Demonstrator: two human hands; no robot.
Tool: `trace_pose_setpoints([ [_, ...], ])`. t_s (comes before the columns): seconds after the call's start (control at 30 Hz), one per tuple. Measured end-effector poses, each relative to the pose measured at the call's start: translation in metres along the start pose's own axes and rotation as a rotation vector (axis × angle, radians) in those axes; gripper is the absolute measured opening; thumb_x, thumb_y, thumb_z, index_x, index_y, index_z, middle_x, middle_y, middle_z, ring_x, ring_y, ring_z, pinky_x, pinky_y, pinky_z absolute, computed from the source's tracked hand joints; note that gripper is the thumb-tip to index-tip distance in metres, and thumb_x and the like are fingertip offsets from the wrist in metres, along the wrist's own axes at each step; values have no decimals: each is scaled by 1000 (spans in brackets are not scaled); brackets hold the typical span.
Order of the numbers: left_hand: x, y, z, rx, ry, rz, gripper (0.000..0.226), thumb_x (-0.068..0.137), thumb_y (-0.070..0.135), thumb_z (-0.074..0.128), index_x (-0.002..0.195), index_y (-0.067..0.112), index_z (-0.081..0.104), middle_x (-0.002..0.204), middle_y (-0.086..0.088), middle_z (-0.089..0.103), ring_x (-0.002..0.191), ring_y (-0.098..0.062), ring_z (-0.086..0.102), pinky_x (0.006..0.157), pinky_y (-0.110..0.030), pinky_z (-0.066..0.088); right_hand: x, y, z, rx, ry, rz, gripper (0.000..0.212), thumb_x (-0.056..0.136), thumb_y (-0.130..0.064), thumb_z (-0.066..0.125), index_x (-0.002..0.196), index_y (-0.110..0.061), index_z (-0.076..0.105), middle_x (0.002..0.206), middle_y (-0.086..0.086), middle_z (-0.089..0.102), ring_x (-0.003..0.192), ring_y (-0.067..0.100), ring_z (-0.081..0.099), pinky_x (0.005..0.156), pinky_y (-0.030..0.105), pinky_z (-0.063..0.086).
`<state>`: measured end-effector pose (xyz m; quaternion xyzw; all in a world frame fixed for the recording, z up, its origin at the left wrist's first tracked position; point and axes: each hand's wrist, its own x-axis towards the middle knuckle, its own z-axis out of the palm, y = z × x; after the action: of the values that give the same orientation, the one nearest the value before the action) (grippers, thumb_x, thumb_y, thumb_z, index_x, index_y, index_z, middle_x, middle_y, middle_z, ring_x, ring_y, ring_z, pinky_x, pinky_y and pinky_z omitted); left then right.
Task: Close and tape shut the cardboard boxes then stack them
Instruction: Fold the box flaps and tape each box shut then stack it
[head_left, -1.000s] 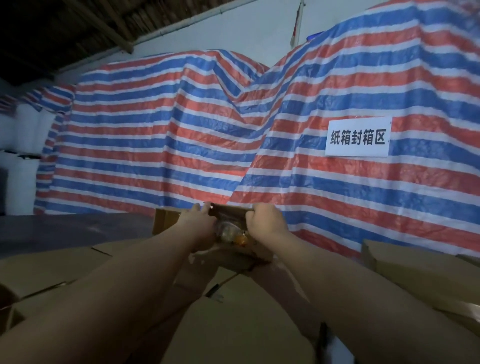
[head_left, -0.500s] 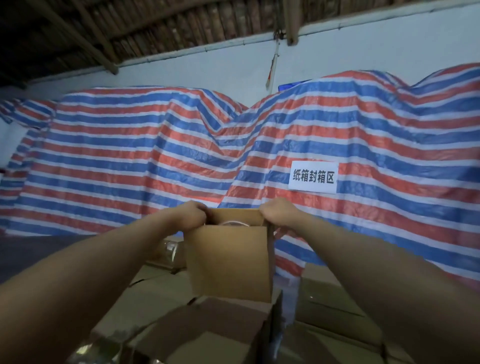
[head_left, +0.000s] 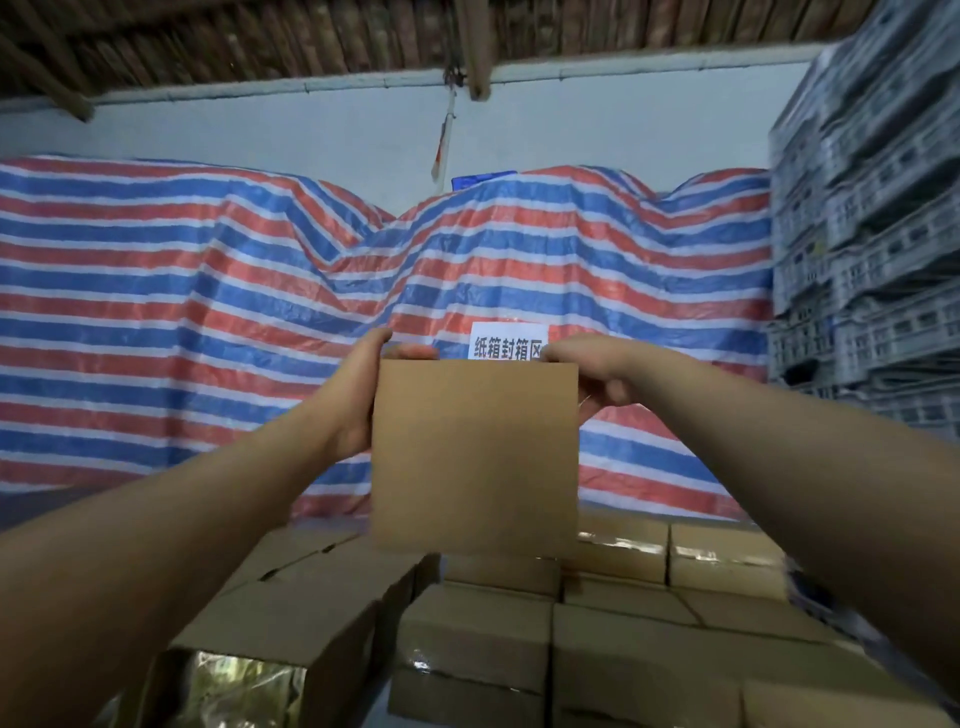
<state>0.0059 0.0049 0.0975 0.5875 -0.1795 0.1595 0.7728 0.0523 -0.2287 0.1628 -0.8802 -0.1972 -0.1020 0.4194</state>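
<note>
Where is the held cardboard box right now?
The cardboard box is centre frame, raised between left hand and right hand, above stacked boxes.

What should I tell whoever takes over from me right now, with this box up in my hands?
Left hand and right hand each grip a top corner of one cardboard box, held up in the air in front of the striped tarp.
Done: rows of taped boxes are stacked below.
Left: set this box on the stack. Whether it is taped cannot be seen from here. An untaped box sits lower left.
</note>
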Motion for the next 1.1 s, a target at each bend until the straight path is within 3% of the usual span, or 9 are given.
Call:
trace_pose_setpoints([
  [0.1, -2, -29, 20, -101, -1, -30, 47, 100, 45, 33, 67, 20, 55, 68, 0, 61, 62, -14, 55, 66, -30, 45, -19, 27, -12, 3, 9, 67, 26, 100, -15, 43, 80, -9, 58, 51, 2, 63, 43, 19, 63, 45, 33, 56],
  [0.2, -10, -57, 34, -133, -16, -92, 50, 98, 48, 36, 57, 24, 53, 64, 4, 60, 62, -12, 56, 62, -28, 47, -35, 60, -15, 29, -1, 127, 28, 100, -17, 43, 76, -12, 56, 49, 0, 61, 41, 18, 62, 44, 31, 54],
  [0.37, -26, -101, 55, -24, 11, -127, 52, 99, 49, 34, 72, 15, 64, 77, -7, 71, 63, -18, 66, 64, -31, 51, -57, 115, -8, 70, 33, 221, 25, 97, -18, 44, 75, -14, 55, 47, -1, 57, 37, 14, 56, 41, 26, 50],
  [0.53, -40, -149, 66, -53, 23, -167, 50, 101, 48, 33, 78, 14, 61, 81, -10, 66, 67, -20, 62, 66, -29, 49, -74, 166, 7, 77, 47, 277, 21, 99, -20, 46, 86, -11, 59, 49, -1, 57, 39, 14, 53, 40, 23, 46],
  [0.77, -53, -200, 62, -38, 12, -226, 53, 99, 55, 35, 82, 16, 66, 88, -12, 72, 77, -25, 68, 66, -36, 53, -85, 221, 30, 117, 51, 311, 21, 101, -25, 51, 106, -8, 62, 65, 2, 69, 53, 14, 66, 46, 26, 51],
  [0.9, -62, -216, 56, -63, -40, -186, 44, 97, 48, 43, 77, 17, 65, 91, -13, 69, 79, -26, 67, 76, -40, 52, -88, 237, 45, 99, 158, 284, 16, 99, -25, 54, 103, -12, 62, 84, 10, 66, 70, 23, 63, 61, 33, 48],
  [0.97, -62, -216, 57, -62, -37, -171, 44, 97, 50, 43, 79, 17, 65, 94, -13, 69, 83, -28, 67, 77, -42, 53, -94, 236, 46, 104, 180, 266, 15, 99, -25, 54, 103, -13, 63, 91, 13, 67, 75, 24, 64, 62, 32, 50],
  [1.1, -60, -214, 58, -50, -55, -174, 46, 97, 52, 43, 77, 18, 68, 93, -12, 68, 78, -25, 66, 72, -37, 52, -114, 234, 52, 471, 122, 320, 23, 96, -33, 57, 99, -14, 69, 80, 10, 73, 64, 21, 70, 56, 30, 54],
])
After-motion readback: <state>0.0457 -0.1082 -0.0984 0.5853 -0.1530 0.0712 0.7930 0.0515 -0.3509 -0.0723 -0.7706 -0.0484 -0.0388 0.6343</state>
